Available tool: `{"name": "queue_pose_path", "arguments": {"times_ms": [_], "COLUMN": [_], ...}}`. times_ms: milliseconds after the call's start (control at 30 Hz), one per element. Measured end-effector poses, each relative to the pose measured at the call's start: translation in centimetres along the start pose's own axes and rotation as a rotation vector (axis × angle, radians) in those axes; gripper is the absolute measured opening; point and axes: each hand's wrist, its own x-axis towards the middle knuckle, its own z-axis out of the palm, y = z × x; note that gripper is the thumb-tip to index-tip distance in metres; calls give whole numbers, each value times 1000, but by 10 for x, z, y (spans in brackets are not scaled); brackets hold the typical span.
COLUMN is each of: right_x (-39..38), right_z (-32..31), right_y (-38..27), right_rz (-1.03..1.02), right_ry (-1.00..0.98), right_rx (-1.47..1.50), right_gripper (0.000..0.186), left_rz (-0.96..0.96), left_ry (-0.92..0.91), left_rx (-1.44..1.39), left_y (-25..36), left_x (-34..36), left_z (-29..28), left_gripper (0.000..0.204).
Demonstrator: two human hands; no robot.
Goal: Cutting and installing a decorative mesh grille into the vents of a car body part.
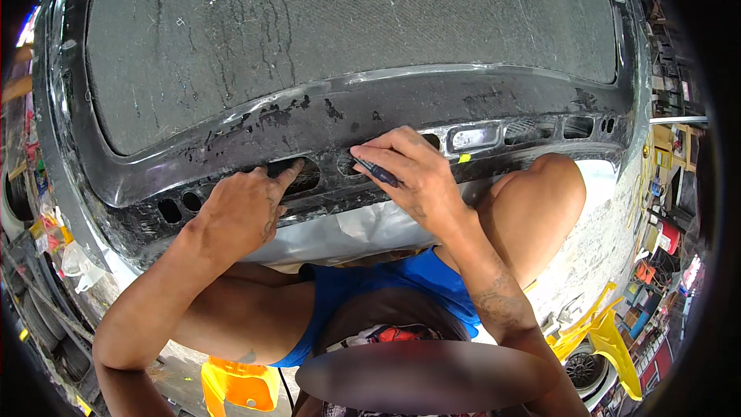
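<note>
A dark, scuffed vehicle body panel [401, 104] with a rough textured centre and a row of cutouts fills the upper view. My left hand [247, 208] rests at a large oval cutout [305, 181], thumb and forefinger apart, some fingertips bent into the opening and hidden. To its right, my right hand [417, 177] grips a short, dark, pen-like tool [378, 172] slanted over a smaller opening beside it. A small yellow-green tab [465, 157] sits on the panel right of that hand.
My bare legs straddle the area below the panel, over a pale sheet surface [347, 224]. Yellow plastic pieces [239, 382] lie low left and right [614, 340]. A wheel rim [583, 371], tyres [35, 316] and cluttered shelves or floor items line both sides.
</note>
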Motion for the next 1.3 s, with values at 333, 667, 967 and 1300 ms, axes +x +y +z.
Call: {"name": "queue_pose_path", "arguments": {"times_ms": [333,667,967,1300], "right_x": [-7,-16,-18,-12], "right_z": [7,20,25,15], "right_y": [-5,-3,-1,-11], "right_rz": [3,131,110,178], "right_ry": [13,23,54,58], "right_rx": [-96,36,-48,105], "right_gripper": [31,33,30,27], "left_rz": [-13,-30,-16,17], "left_ry": [3,-3,-37,7], "left_rx": [7,-13,-27,-20], "left_y": [1,4,3,-4], "left_x": [-1,0,3,0], "left_z": [2,-1,-6,1], "left_gripper": [69,69,67,68]}}
